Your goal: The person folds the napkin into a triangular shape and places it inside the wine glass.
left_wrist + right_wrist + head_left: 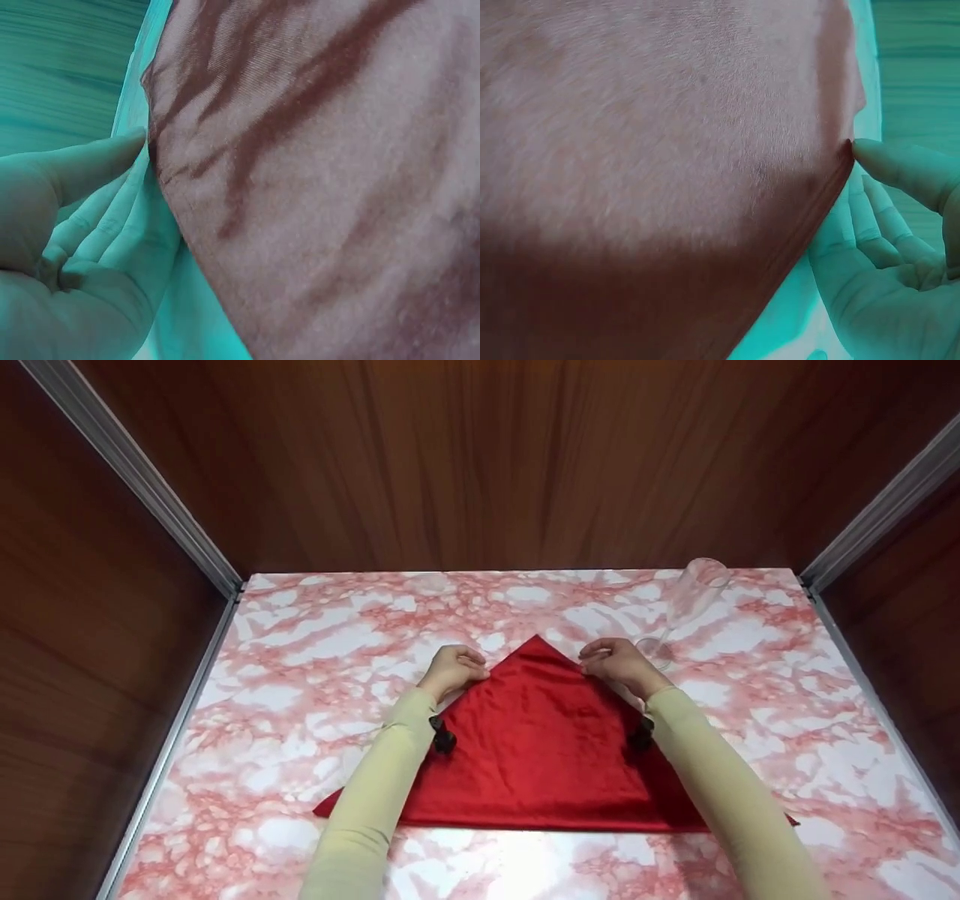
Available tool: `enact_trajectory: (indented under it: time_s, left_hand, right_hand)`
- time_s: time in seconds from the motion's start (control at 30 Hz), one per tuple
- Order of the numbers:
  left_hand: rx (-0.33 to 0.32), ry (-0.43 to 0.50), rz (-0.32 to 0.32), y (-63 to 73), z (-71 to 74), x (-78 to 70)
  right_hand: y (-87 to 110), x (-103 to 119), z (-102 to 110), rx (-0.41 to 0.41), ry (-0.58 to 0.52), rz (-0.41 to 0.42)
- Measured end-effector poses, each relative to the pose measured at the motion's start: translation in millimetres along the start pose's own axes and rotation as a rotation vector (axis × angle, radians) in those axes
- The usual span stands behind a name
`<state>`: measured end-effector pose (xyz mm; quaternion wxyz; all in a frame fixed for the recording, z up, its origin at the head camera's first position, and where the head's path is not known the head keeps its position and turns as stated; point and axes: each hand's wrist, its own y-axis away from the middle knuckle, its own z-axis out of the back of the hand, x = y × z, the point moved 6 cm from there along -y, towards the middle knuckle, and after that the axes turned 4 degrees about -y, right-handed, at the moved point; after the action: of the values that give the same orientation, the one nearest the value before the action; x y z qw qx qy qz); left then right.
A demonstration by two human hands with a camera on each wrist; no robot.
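Note:
A shiny red satin napkin (525, 750), folded into a triangle, lies with its point away from me and its long edge near me. My left hand (454, 670) pinches the sloping left edge between thumb and fingers, a little below the point. In the left wrist view the thumb (97, 161) meets the napkin's edge (161, 169), with the fingers partly behind the fabric. On the opposite slope, my right hand (619, 664) pinches the edge at about the same height. The right wrist view shows that thumb (900, 169) against the folded layers (817, 202).
A clear stemmed flute glass (694, 592) stands at the back right, its base close behind my right hand. The tabletop (285, 735) has a pink and white marbled pattern. Dark wood panels (465, 465) with metal edge strips (142, 450) enclose the back and sides.

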<state>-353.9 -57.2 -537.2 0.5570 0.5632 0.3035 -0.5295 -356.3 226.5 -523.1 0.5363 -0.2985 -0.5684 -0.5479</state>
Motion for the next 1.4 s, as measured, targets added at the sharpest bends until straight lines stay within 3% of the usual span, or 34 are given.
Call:
enact_trajectory:
  time_s: [0.27,0.57,0.77,1.0,1.23,1.4]
  left_hand:
    - [-0.073,0.017,-0.032,-6.0,-0.9,-4.5]
    - [-0.188,-0.198,-0.122,-6.5,0.0,-13.5]
    - [-0.204,-0.217,-0.133,-5.4,-0.8,-13.5]
    - [-0.204,-0.215,-0.127,-2.6,-1.5,-14.8]
    - [-0.218,-0.24,-0.105,-2.2,0.1,-14.1]
    - [-0.217,-0.237,-0.083,-0.9,5.8,-11.5]
  right_hand:
    - [-5.7,-0.9,2.3,-0.054,-0.072,0.009]
    - [-6.3,-0.2,4.8,-0.095,-0.108,0.019]
    - [3.5,9.2,0.5,-0.076,-0.181,-0.011]
    - [12.5,23.7,-4.1,-0.084,-0.095,0.001]
    - [-1.7,9.5,1.4,-0.088,-0.08,0.031]
    - [-3.1,1.3,8.0,-0.092,-0.01,0.04]
